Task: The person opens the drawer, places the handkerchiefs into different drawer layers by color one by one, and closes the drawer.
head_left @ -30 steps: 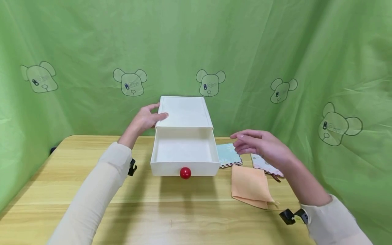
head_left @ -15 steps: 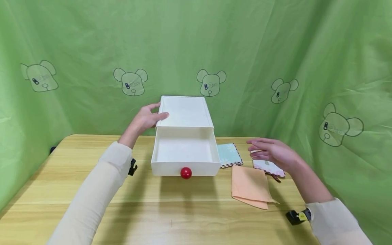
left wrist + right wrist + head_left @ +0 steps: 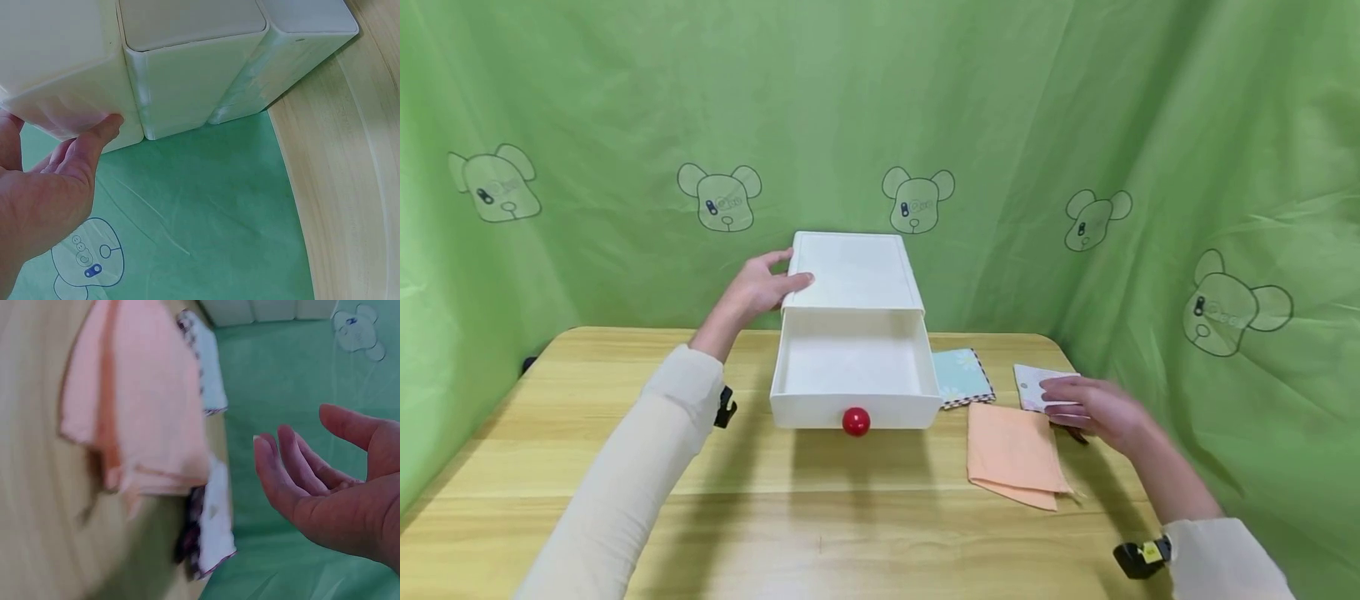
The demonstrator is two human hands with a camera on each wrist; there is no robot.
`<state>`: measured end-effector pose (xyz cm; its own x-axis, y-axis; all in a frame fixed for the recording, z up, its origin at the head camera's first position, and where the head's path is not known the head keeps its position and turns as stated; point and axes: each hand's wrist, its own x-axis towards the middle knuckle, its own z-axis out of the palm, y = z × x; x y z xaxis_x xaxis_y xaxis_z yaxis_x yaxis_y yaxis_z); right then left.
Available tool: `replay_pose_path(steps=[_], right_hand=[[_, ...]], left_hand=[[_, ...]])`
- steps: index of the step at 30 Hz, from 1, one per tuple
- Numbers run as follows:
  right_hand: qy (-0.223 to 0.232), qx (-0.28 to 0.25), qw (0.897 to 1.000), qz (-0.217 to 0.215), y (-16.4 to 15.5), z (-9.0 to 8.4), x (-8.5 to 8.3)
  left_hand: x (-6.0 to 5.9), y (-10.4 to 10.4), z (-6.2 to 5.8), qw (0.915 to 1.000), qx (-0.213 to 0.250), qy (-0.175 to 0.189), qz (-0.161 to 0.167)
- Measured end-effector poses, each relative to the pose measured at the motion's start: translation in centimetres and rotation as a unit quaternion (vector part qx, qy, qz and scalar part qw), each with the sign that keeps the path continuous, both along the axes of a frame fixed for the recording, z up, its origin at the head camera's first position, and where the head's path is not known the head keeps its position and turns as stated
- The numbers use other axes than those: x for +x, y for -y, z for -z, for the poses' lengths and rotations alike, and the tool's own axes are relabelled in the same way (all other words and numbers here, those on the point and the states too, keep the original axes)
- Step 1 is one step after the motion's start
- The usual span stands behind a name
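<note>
While the left hand (image 3: 760, 287) steadies its case (image 3: 850, 271), the drawer (image 3: 853, 371) stands open.

- Scene is evenly, brightly lit from above; soft shadows are cast on the desk (image 3: 850, 508).
- Right wrist view is motion-blurred.
- Left wrist view is bent at edges.

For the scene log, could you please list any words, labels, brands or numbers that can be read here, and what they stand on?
None can be read.
green backdrop: only printed cartoon bear heads, no lettering.
white drawer box: plain, with a red knob.
folded cloths: patterns only.
</note>
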<state>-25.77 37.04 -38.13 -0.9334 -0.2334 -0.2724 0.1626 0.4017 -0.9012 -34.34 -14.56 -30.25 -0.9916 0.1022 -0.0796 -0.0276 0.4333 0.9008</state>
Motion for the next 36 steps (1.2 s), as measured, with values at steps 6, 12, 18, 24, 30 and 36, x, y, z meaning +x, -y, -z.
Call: replay_pose_path(steps=[6,12,18,24,30,36], right_hand=[[0.004,-0.051,0.998,0.029,-1.7,2.3,0.3],[0.024,-0.100,0.994,0.045,-2.9,4.0,0.4],[0.035,-0.090,0.994,0.055,-3.2,5.3,0.4],[0.037,-0.092,0.993,0.066,-3.2,6.7,0.5],[0.013,-0.039,0.995,0.086,-2.8,7.5,0.8],[-0.011,0.114,0.988,0.106,-1.9,7.7,1.2]], left_hand=[[-0.1,-0.2,0.0,0.9999,0.010,0.005,-0.001],[0.0,-0.2,-0.1,1.0000,0.004,0.002,0.000],[0.1,-0.1,-0.2,1.0000,-0.008,-0.002,0.001],[0.2,-0.1,-0.2,0.9999,-0.013,0.000,-0.001],[0.1,-0.1,-0.2,0.9999,-0.014,0.004,-0.001],[0.1,0.0,-0.1,0.9999,-0.016,0.002,-0.002]])
